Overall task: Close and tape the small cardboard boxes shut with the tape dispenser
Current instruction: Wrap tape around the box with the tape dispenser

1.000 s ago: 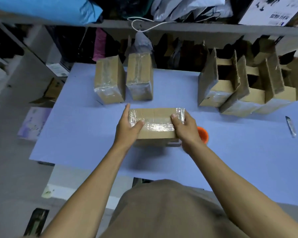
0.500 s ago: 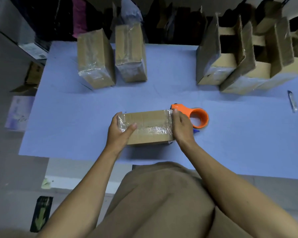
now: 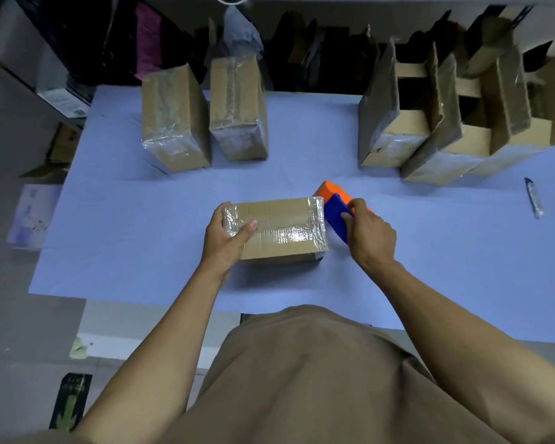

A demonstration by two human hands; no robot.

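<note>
A small cardboard box (image 3: 282,225), closed and with clear tape across its top and both ends, lies on the blue table (image 3: 141,251) in front of me. My left hand (image 3: 228,238) grips its left end, thumb on top. My right hand (image 3: 370,233) holds the orange and blue tape dispenser (image 3: 334,206) right beside the box's right end. Two taped boxes (image 3: 173,123) (image 3: 237,110) stand upright at the back left. Several open boxes (image 3: 394,129) with raised flaps stand at the back right.
A small utility knife (image 3: 533,198) lies on the table at the far right. Dark shelving with bags runs behind the table. Papers and cardboard lie on the floor to the left. The table's near edge is close to my body.
The box came toward me on the table. My right hand left the box's right end and picked up the tape dispenser, which had lain flat behind it. My left hand kept its hold.
</note>
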